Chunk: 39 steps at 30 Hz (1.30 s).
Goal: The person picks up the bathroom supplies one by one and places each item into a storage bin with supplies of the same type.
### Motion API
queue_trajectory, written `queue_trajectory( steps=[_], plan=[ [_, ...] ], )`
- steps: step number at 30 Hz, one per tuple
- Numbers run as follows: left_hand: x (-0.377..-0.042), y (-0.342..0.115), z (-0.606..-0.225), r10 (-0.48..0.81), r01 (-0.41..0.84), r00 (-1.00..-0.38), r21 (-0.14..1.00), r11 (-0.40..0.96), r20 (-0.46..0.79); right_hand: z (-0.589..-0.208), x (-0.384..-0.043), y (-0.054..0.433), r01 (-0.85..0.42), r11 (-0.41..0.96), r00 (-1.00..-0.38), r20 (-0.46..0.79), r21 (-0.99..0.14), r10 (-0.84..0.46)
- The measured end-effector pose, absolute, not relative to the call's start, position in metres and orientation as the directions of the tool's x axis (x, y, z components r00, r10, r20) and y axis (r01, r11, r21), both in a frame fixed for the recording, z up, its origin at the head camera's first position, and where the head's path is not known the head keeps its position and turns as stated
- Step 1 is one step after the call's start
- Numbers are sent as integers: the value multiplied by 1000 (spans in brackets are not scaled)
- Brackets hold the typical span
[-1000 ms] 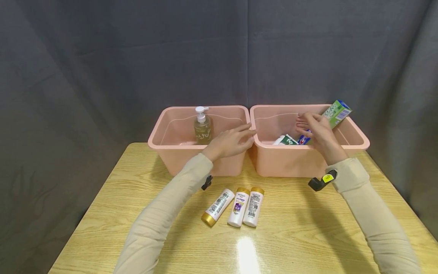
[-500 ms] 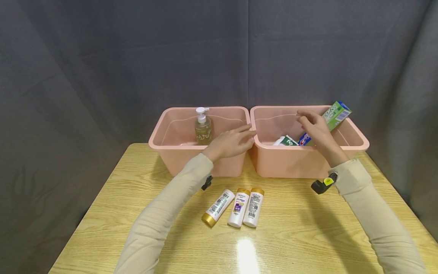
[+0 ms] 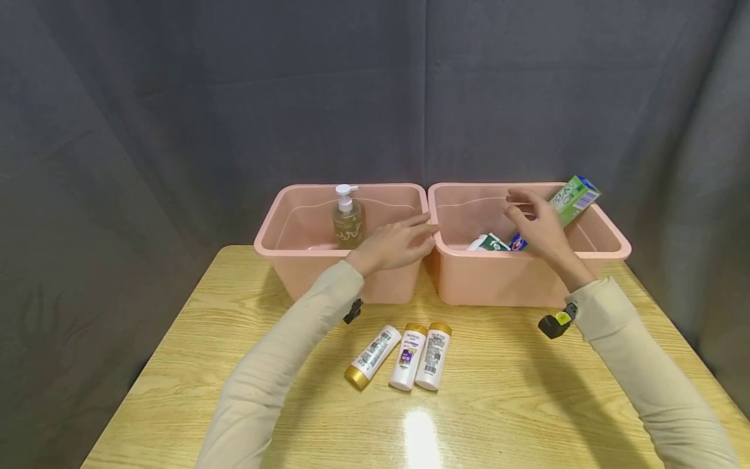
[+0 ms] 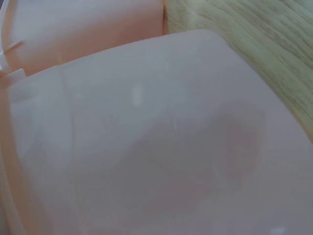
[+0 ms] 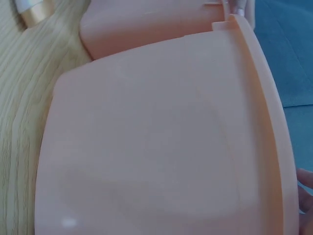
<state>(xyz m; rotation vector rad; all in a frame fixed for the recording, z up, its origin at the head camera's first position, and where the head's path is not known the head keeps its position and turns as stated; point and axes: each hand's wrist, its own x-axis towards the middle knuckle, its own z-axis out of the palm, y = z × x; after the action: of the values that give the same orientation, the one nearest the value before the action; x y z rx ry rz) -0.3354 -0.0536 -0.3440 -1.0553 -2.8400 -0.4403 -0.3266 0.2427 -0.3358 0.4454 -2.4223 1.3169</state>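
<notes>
My left hand (image 3: 398, 244) reaches over the right end of the left pink bin (image 3: 334, 277), fingers extended beside the rim where the bins meet. Whether it touches the rim is unclear. Behind it, a pump bottle (image 3: 348, 225) of greenish liquid with a white pump stands in that bin. Over the right pink bin (image 3: 492, 280) hovers my right hand (image 3: 541, 228), fingers loosely bent and nothing seen in them. Below it are a white-and-green tube (image 3: 491, 243) and a blue package (image 3: 518, 243), partly hidden. A green box (image 3: 577, 200) leans up against the right rim.
On the wooden table (image 3: 498, 404), in front of the bins, lie a tilted white bottle (image 3: 373, 355) with a gold cap and two similar bottles side by side, the middle bottle (image 3: 408, 358) and the right bottle (image 3: 433, 358). A dark curtain (image 3: 375, 91) hangs behind.
My right wrist has shifted slightly to the right and lower. Its fingers drew together, then parted a little again. My left hand stays in place, and the bins' contents have not visibly moved.
</notes>
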Motion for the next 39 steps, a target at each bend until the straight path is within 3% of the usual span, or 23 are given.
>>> queue_trajectory(
  steps=[13, 32, 39],
  plan=[
    [-331, -57, -336, 630, 712, -700, 261, 652, 335, -337, -326, 234, -508, 636, -837, 508, -580, -206],
    [-315, -82, -331, 606, 702, -710, 303, 644, 358, -332, -328, 222, -578, 706, -788, 504, -409, -353],
    [-313, -86, -331, 608, 721, -688, 275, 637, 396, -329, -329, 211, -614, 709, -759, 504, -346, -412]
  ],
)
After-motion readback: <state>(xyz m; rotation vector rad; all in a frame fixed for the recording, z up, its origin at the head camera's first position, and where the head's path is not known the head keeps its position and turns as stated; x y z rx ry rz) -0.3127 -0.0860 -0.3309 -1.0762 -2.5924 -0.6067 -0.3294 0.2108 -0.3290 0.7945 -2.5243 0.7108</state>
